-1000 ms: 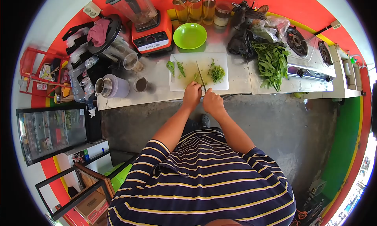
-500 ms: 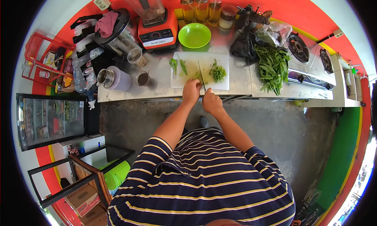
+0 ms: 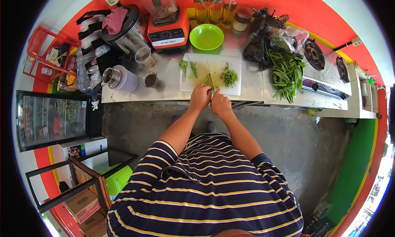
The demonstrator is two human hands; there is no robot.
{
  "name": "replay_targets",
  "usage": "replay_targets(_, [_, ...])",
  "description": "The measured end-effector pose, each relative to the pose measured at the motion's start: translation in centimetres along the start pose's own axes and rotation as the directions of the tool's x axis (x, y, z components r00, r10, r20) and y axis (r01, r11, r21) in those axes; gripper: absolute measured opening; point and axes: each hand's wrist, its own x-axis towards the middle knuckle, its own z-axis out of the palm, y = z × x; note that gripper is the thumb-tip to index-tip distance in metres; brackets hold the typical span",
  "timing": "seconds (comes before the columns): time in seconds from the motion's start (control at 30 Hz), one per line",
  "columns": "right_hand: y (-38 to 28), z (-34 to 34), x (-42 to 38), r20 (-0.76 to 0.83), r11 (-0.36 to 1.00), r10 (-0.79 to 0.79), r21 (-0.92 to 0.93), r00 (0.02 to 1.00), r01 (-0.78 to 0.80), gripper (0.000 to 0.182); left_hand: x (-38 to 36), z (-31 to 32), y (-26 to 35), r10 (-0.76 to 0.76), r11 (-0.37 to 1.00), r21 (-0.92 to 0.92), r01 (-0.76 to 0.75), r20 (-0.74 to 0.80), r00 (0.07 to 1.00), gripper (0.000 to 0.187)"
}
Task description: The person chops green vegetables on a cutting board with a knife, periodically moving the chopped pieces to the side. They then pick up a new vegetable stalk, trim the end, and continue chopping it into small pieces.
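Note:
My right hand (image 3: 221, 103) is closed around the handle of a knife (image 3: 210, 72), whose thin blade points away from me across the white cutting board (image 3: 189, 86). Beside it, at the board's near edge, my left hand (image 3: 200, 98) has its fingers pressed together on a slim green vegetable piece (image 3: 207, 79), right at the blade. A heap of finely chopped greens (image 3: 229, 77) lies to the right of the knife. To the left rest a green piece (image 3: 193, 68) and a leafier one (image 3: 183, 66). The knife handle is mostly hidden by my fingers.
A lime-green bowl (image 3: 207, 37) stands behind the board, next to an orange blender (image 3: 168, 33). Leafy greens (image 3: 286, 74) lie on the right before a gas stove (image 3: 325, 72). A dark-filled glass (image 3: 151, 80) and a metal-mouthed jug (image 3: 120, 79) stand to the left.
The view has shifted slightly. My right hand has come closer to my left hand, and the knife remains on the board among the greens.

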Motion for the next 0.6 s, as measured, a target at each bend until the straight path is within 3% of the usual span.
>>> replay_targets(0.07, [0.4,-0.7,0.3,0.013,1.0,-0.006,0.004,1.0,0.006,0.029,0.3,-0.5,-0.5,0.026,0.999,-0.039,-0.023,0.073,0.997,0.009])
replay_targets(0.2, [0.2,-0.1,-0.6,0.009,1.0,0.02,0.008,1.0,-0.02,0.029,0.7,0.0,-1.4,0.02,0.997,-0.082,-0.014,0.076,0.997,0.007])
replay_targets(0.37, [0.2,0.4,0.3,0.006,1.0,-0.01,-0.019,1.0,0.01,0.03,1.1,-0.2,-1.4,-0.085,0.99,-0.099,0.096,0.109,0.99,0.007])
replay_targets(0.53, [-0.1,-0.3,0.4,-0.003,1.0,-0.013,-0.011,1.0,0.013,0.032,1.6,-0.4,-1.8,-0.059,0.995,-0.074,0.07,0.141,0.988,0.007])
replay_targets(0.6, [-0.2,0.3,-0.5,0.06,0.999,-0.002,-0.034,0.998,0.004,0.034,1.6,-0.4,-2.1,-0.031,0.997,-0.064,0.04,0.144,0.989,0.007])
